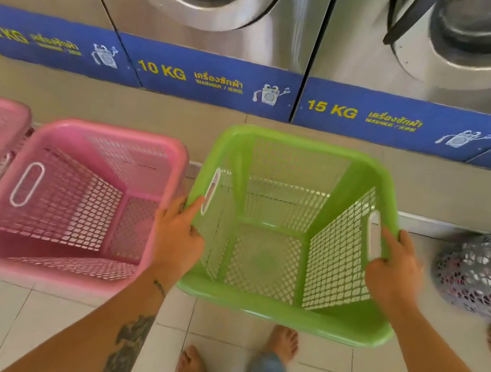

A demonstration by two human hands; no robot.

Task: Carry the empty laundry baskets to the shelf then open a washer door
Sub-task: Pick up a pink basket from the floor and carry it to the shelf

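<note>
Steel washers (201,0) are lining the wall above a blue strip marked 10 KG and 15 KG. We are standing barefoot on pale tiles, gripping the empty green basket (280,312) by its side rims: left hand (178,236) and right hand (395,270), fingers clenched around the handle edges. Just beside it on our left, a pink basket (52,269) is sitting empty.

My left hand (178,236) and right hand (395,270) grip the empty green basket (280,312) by its rim, beside a pink basket (68,271).
</note>
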